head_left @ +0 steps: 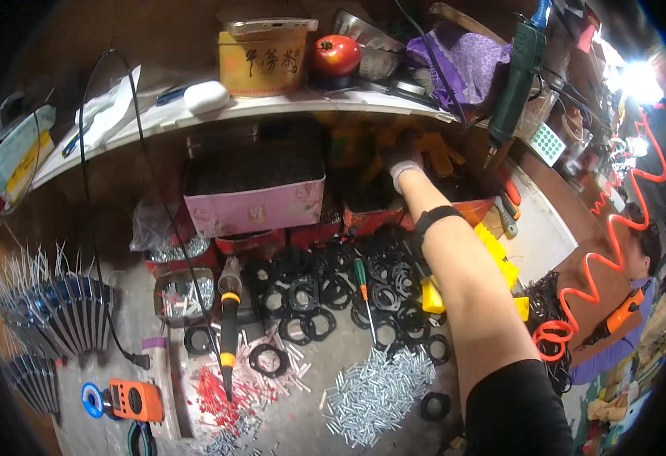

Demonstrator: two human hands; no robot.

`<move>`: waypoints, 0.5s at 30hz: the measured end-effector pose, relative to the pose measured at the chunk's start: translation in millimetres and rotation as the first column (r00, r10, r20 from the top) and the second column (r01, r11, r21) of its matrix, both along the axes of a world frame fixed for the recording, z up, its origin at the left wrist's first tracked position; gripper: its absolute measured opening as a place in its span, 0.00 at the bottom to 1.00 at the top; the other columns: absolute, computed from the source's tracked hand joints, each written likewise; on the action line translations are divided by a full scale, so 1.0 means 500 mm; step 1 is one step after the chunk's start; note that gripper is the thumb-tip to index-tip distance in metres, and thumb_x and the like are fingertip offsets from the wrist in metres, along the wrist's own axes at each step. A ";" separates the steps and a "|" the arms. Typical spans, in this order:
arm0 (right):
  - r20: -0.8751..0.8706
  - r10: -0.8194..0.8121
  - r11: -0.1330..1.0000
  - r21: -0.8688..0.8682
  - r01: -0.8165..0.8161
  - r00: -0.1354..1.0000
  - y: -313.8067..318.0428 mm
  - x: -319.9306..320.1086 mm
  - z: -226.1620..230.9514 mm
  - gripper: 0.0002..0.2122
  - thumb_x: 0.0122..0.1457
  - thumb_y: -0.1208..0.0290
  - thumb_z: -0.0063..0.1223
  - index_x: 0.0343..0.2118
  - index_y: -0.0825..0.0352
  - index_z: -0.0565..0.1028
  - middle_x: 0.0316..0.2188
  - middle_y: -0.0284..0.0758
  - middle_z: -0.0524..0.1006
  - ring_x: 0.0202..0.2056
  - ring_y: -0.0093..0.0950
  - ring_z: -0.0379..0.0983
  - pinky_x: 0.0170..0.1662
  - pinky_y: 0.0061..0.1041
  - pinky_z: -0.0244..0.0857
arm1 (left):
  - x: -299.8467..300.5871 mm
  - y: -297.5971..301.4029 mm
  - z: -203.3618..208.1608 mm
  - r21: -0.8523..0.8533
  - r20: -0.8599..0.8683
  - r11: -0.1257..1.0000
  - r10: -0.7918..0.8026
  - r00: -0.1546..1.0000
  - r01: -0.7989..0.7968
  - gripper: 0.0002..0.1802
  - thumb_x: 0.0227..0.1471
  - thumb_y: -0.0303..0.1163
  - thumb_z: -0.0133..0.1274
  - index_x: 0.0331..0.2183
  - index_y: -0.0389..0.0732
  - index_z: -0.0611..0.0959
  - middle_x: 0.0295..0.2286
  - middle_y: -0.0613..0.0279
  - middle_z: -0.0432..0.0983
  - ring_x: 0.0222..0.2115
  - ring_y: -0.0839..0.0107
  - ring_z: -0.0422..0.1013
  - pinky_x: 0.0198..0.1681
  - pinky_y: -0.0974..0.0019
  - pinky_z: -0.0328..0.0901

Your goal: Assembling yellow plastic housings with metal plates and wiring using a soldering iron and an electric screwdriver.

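Note:
My right arm reaches forward across the bench, with a dark band on the wrist. Under the shelf, my right hand (404,164) wears a glove with a pale cuff, and its fingers are lost in shadow. It is over red-sided bins (374,222), beside yellow parts (441,158). My left hand is out of view. Below the arm lie black rings (302,292), a green-handled screwdriver (362,281) and a heap of silver screws (378,395). More yellow pieces (501,258) are just right of the forearm.
A green electric screwdriver (511,87) hangs at the upper right, near a coiled red hose (614,220). A pink box (257,204) stands under the white shelf (181,118). A black-and-orange soldering iron (229,319), an orange multimeter (137,400) and dark finned parts (63,315) occupy the left.

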State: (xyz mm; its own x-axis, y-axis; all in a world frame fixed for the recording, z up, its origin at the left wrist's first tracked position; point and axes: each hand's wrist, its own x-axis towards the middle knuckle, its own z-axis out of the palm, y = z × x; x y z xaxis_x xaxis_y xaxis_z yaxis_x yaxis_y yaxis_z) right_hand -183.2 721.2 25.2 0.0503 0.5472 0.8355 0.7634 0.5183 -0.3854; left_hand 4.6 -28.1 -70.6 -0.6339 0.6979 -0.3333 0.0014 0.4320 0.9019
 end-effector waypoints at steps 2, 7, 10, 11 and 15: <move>0.775 -0.099 0.991 0.022 0.130 0.624 0.060 0.011 0.008 0.28 0.58 0.51 0.49 0.54 0.69 0.70 0.53 0.48 0.72 0.56 0.46 0.67 0.58 0.40 0.61 | -0.015 -0.011 -0.024 0.003 0.084 0.998 0.069 0.994 -0.069 0.22 0.50 0.24 0.57 0.49 0.33 0.76 0.38 0.55 0.76 0.36 0.66 0.73 0.42 0.65 0.68; 0.741 0.052 0.982 -0.161 0.103 0.669 -0.043 0.111 0.087 0.31 0.57 0.51 0.51 0.59 0.66 0.65 0.55 0.47 0.69 0.57 0.44 0.65 0.59 0.36 0.60 | 0.050 -0.040 -0.017 -0.140 0.534 0.883 0.448 0.717 -0.448 0.21 0.50 0.24 0.57 0.48 0.33 0.77 0.39 0.55 0.77 0.36 0.65 0.73 0.43 0.64 0.68; 0.370 0.102 0.960 -0.280 0.006 0.923 0.056 0.236 0.093 0.32 0.55 0.49 0.53 0.59 0.64 0.65 0.57 0.47 0.68 0.58 0.44 0.64 0.59 0.35 0.59 | -0.005 0.035 0.076 -0.034 -0.185 0.998 0.046 0.982 -0.053 0.19 0.52 0.33 0.56 0.45 0.32 0.80 0.40 0.55 0.77 0.39 0.64 0.73 0.44 0.64 0.67; 0.220 0.130 0.948 -0.315 -0.056 0.967 0.083 0.257 0.088 0.33 0.55 0.49 0.54 0.60 0.64 0.65 0.57 0.47 0.68 0.58 0.44 0.64 0.59 0.35 0.59 | -0.012 0.037 0.081 -0.191 -0.183 0.982 -0.037 0.982 0.001 0.19 0.53 0.35 0.54 0.43 0.32 0.81 0.40 0.55 0.77 0.40 0.64 0.73 0.44 0.65 0.67; 0.332 0.302 0.926 -0.325 -0.192 0.894 0.233 0.290 0.018 0.35 0.51 0.43 0.57 0.57 0.62 0.69 0.58 0.43 0.68 0.59 0.42 0.63 0.59 0.33 0.60 | 0.006 0.000 0.026 -0.197 0.466 0.901 0.433 0.771 -0.386 0.22 0.52 0.41 0.54 0.42 0.34 0.81 0.38 0.57 0.78 0.40 0.66 0.72 0.43 0.66 0.68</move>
State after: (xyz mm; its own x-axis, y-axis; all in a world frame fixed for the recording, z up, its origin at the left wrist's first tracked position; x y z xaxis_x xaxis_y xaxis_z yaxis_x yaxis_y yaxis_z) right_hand -38.0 837.9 34.0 -0.3990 0.7113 0.5787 0.7387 0.6232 -0.2567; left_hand 7.6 -28.1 -57.7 -0.5902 0.3638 -0.7206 -0.6218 0.3644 0.6933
